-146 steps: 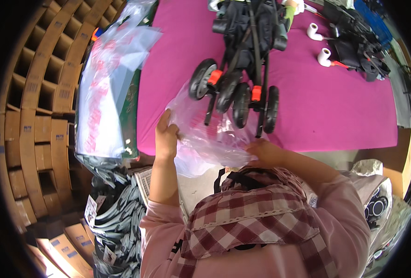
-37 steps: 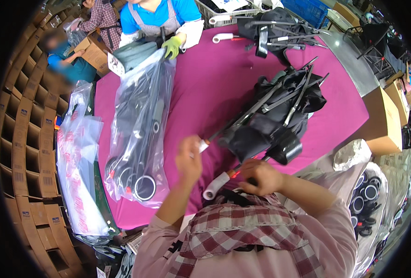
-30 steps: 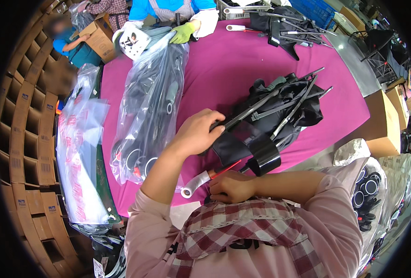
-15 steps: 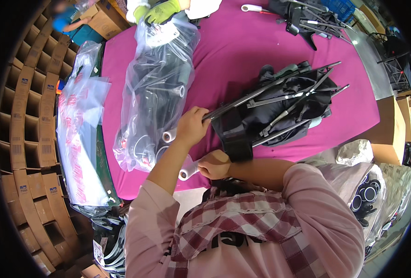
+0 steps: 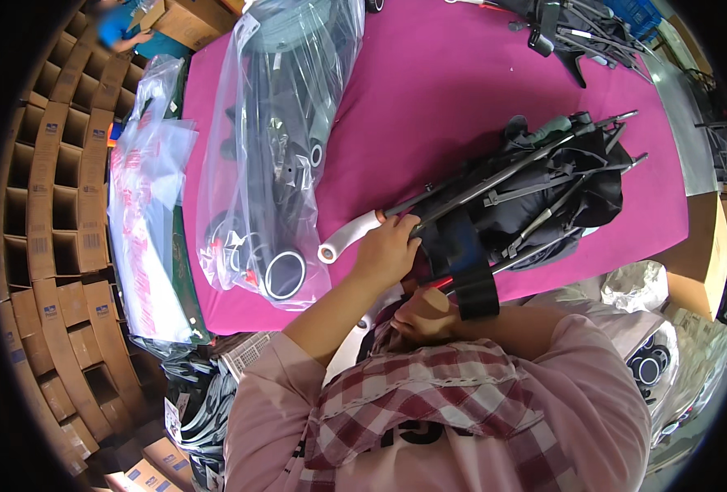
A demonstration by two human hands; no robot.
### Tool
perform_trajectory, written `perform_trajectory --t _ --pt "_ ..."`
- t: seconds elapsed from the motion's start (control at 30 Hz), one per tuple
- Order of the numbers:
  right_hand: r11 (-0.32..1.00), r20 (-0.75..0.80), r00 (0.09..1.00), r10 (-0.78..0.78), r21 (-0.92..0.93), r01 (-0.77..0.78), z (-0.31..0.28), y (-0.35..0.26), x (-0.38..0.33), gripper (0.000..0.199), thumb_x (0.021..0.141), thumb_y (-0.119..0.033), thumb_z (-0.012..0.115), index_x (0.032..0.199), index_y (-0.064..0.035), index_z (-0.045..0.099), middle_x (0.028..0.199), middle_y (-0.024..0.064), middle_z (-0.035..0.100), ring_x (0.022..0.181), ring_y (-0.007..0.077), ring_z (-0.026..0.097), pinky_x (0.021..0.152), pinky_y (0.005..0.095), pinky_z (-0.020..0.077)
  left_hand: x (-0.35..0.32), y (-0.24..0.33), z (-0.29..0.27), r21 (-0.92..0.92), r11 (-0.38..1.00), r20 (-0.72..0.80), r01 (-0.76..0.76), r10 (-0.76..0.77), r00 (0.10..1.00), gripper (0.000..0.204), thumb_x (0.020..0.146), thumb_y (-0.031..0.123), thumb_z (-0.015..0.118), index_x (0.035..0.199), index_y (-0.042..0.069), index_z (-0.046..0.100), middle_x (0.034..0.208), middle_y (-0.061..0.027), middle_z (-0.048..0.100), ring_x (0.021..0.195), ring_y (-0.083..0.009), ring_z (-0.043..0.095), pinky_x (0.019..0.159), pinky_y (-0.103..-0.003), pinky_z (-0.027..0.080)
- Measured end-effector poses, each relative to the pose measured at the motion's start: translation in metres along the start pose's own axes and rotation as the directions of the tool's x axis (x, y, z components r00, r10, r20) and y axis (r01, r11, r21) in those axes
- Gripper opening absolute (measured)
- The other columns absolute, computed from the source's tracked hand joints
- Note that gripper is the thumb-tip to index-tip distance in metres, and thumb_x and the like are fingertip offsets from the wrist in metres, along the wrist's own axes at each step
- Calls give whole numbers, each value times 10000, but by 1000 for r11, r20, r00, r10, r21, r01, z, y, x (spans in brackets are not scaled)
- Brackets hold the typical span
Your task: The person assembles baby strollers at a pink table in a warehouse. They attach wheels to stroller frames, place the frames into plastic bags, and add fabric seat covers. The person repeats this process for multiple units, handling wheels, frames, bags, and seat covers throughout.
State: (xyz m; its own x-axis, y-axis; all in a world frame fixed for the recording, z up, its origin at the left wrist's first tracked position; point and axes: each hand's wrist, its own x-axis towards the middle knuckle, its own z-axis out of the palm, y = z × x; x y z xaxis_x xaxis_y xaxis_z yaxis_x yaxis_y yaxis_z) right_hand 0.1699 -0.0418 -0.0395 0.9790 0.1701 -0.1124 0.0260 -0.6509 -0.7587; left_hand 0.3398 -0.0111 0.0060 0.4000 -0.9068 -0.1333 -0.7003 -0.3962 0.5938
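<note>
A folded stroller (image 5: pixel 536 189) with black fabric and metal tubes lies slantwise across the pink-covered table, its handle end toward me. My left hand (image 5: pixel 386 250) is closed on the frame beside a white-wrapped handle (image 5: pixel 351 236). My right hand (image 5: pixel 425 316) is curled at the near side, by a second white handle end and a red part (image 5: pixel 441 282); its fingers are partly hidden, and it seems to hold that handle. A wide black band (image 5: pixel 480 293) hangs over my right wrist. To the left lies another folded stroller in a clear plastic bag (image 5: pixel 277 156).
Clear plastic bags (image 5: pixel 146 238) are stacked at the table's left edge, next to shelves of cardboard boxes (image 5: pixel 60 213). More folded frames (image 5: pixel 573 37) lie at the far right. A sack of black wheels (image 5: pixel 646 361) stands near my right. Someone in blue (image 5: pixel 117 29) handles a carton.
The stroller and both my hands have shifted right in view, and the right hand is drawn closer to me. Gloved hands at the bagged stroller's far end are gone from view.
</note>
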Motion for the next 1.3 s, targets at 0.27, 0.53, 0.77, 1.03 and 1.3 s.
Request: perform_trajectory --t 0.27,0.53,0.77,1.03,1.3 --pt "1000 -288 958 -6 12 10 12 22 36 224 881 -265 619 761 -77 639 726 144 645 668 367 633 653 485 502 50 -52 11 -110 993 -136 -51 36 990 273 855 207 736 1074 66 655 853 -132 705 830 -375 676 738 -488 529" --pt "885 -552 694 -462 -334 323 -88 -38 -39 197 796 -188 712 942 -66 660 1032 121 655 985 282 652 769 402 535 52 -21 -11 -66 997 -191 28 -40 981 233 901 211 690 1061 43 673 853 -143 728 775 -320 707 748 -430 551" --pt "732 -977 179 117 -37 -680 -222 165 -225 331 996 -240 605 1237 -13 615 1215 204 636 1157 396 566 1011 458 440 -25 11 -1 -137 984 -508 -110 26 861 440 915 115 675 1313 10 519 1087 -185 673 1018 -327 663 771 -410 565" --pt "264 -685 -77 724 378 -887 -185 406 -356 679 888 -555 576 1278 -1 621 1236 268 655 1183 435 603 1016 472 463 -150 -8 22 -212 912 -54 350 -368 928 575 1010 268 585 1476 9 368 1223 -207 557 962 -288 672 769 -349 560" --pt "282 -574 139 807 168 -944 -198 338 -332 601 935 -516 467 1174 -3 668 1141 312 657 1124 480 604 974 527 465 -85 43 40 -464 753 5 467 -525 851 362 1057 196 498 1378 34 455 1043 -145 659 504 -160 598 488 -298 512"
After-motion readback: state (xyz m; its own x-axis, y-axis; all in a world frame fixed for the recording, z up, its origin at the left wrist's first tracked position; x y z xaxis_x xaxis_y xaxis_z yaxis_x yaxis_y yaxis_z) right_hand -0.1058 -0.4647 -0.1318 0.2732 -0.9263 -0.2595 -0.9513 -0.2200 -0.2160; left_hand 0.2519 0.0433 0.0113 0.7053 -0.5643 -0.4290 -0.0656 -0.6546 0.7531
